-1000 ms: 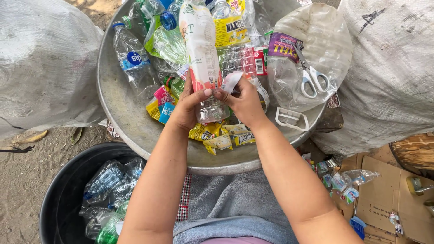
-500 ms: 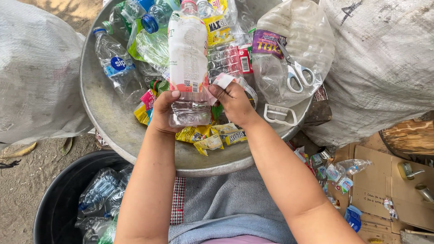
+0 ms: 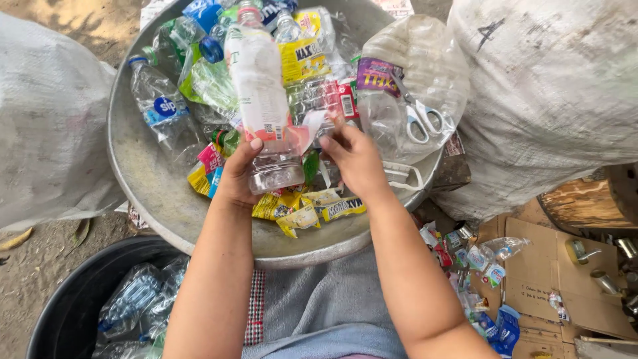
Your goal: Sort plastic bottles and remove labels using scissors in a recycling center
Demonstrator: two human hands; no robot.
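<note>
Head view of a wide metal basin (image 3: 143, 193) resting on the person's lap, heaped with crushed plastic bottles, among them a clear one with a blue label (image 3: 159, 110) at the left, green ones at the far side and a yellow-labelled one (image 3: 302, 53), with several torn yellow label scraps (image 3: 299, 209) on its near floor. The left hand (image 3: 236, 174) holds a clear plastic bottle (image 3: 262, 100) over the basin's middle, fingers curled shut around its lower body, neck pointing away. The right hand (image 3: 355, 156) has its fingers pinched on the pink-and-white label (image 3: 299, 136), which stands partly off the bottle's right side. One large clear jug (image 3: 412, 80) lies at the basin's right edge with one pair of white-handled scissors (image 3: 419, 119) on it. At the near left a black bin (image 3: 63, 312) holds more clear bottles. Two bulging white sacks (image 3: 551, 100) flank the basin, left and right. At the right, flattened cardboard (image 3: 551, 266) carries a few cans and wrappers; the ground at the left is bare earth (image 3: 33, 266).
</note>
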